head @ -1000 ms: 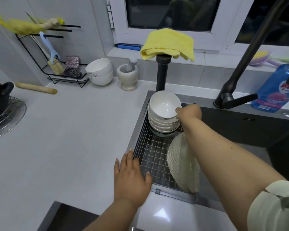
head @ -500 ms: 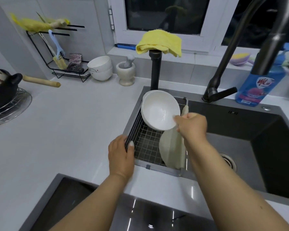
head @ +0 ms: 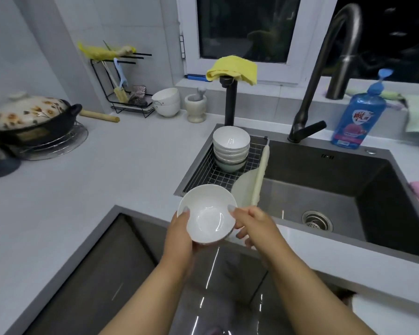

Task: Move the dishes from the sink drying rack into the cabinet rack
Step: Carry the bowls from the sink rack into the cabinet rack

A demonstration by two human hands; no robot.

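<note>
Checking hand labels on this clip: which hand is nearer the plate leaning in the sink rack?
Right. The right hand sits just below the plate, gripping the white bowl; the left hand holds the bowl's far side.

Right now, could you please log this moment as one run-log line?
step: carrying bowl | left hand: grips white bowl | right hand: pinches its rim | bowl stack: in sink drying rack

White bowl (head: 206, 213) in both grips
</note>
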